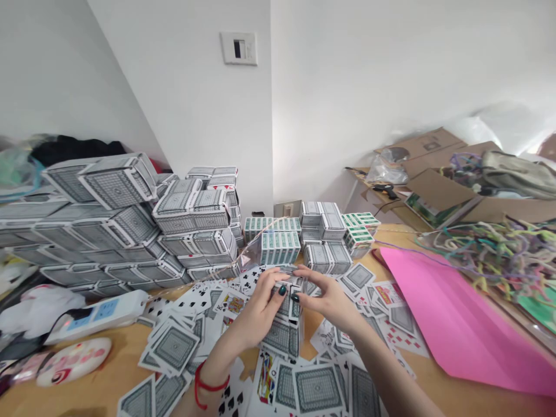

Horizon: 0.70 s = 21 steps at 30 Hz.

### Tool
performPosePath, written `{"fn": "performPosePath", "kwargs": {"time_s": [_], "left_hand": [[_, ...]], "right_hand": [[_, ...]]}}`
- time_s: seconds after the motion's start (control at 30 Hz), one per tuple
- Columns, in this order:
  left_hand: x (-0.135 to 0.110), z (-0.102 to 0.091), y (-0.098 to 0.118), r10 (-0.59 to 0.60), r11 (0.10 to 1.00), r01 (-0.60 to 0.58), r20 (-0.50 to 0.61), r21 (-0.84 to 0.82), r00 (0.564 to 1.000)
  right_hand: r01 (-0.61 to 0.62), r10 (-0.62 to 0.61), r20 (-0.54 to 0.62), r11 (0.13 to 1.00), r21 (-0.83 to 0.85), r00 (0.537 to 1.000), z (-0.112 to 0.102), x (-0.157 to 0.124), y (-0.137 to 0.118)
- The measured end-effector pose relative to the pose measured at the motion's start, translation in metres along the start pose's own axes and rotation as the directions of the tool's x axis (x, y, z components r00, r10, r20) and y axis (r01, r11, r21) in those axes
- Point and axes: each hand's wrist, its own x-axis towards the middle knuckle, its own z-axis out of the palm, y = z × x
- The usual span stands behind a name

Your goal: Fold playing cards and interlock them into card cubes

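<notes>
My left hand [266, 307] and my right hand [328, 295] close on a small box made of playing cards [292, 313] from its two sides. Grey patterned card backs cover the box, with white edges showing. Both thumbs press its near upper part, and the fingers reach over the top. Below it, against its near side, is another card-back block [280, 337]. Loose playing cards [319, 388] lie face up and face down all around my hands.
Stacked card-covered blocks [195, 217] rise at the left. Green-and-white card boxes [280, 248] stand behind my hands. A power strip [102, 315] and a white mouse-shaped object [73, 362] lie at left. On the right are a pink sheet [460, 324], tangled yarn [495, 255] and a cardboard box [447, 197].
</notes>
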Motion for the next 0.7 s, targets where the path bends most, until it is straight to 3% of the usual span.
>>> {"fn": "performPosePath", "kwargs": {"time_s": [0.7], "left_hand": [[0.0004, 0.0000, 0.0015, 0.006, 1.000, -0.006, 0.009, 0.003, 1.000]], "right_hand": [[0.020, -0.028, -0.042, 0.985, -0.172, 0.999, 0.0023, -0.0030, -0.0071]]}}
